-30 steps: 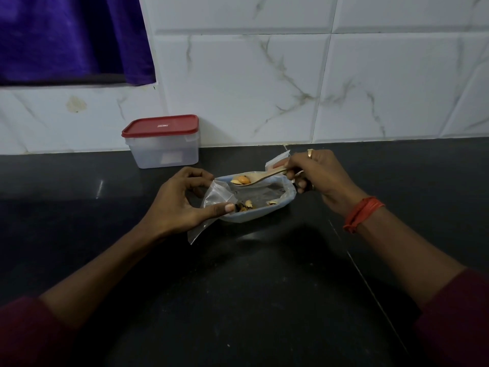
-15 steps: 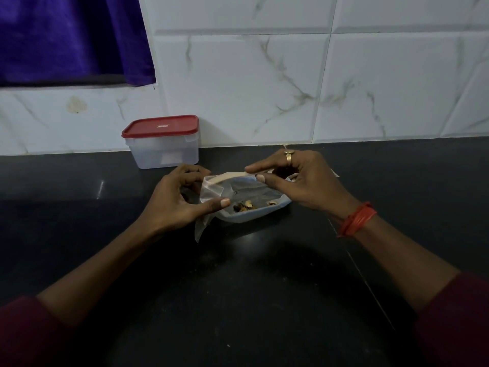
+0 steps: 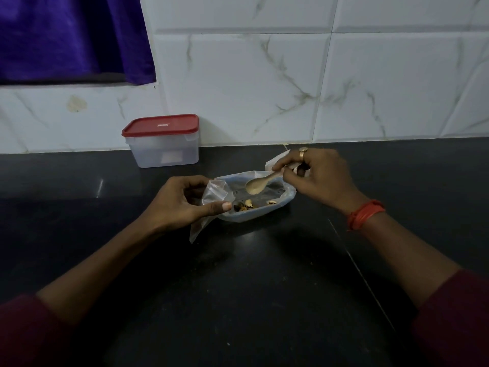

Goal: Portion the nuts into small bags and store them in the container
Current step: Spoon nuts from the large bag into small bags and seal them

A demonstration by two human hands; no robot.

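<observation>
Everything is placed from the shallow plastic tray (image 3: 264,215), which sits on the dark surface (image 3: 238,292) a little short of the surface's back edge, where it meets the tiled wall (image 3: 251,88).

Far up and left of the tray, a purple curtain (image 3: 66,35) hangs over the wall. Behind and to the left of the tray, well apart from it, the clear container (image 3: 161,152) stands close against the wall with its red lid (image 3: 160,125) on.

Just left of the tray, the left hand (image 3: 177,202) pinches a small clear bag (image 3: 215,193) between the thumb and curled fingers. The thumb tip reaches the tray's left rim, and the bag's lower end trails down onto the surface at the tray's near left corner.

Inside the tray, a few nuts (image 3: 246,204) lie along the near wall towards its left end, with one more piece further right. A pale spoon (image 3: 255,185) hangs over the tray's middle, its bowl above the tray floor and its handle rising to the right.

At the tray's far right corner, the right hand (image 3: 320,178) grips the spoon handle between thumb and curled fingers. It wears a ring (image 3: 303,152), and a red band (image 3: 365,214) circles the wrist. A white wrapper (image 3: 277,160) pokes out behind the fingers, above the tray's back rim.

In front of the tray, the surface lies open between the two forearms. To the tray's right, a thin seam runs diagonally across it towards the near edge.
</observation>
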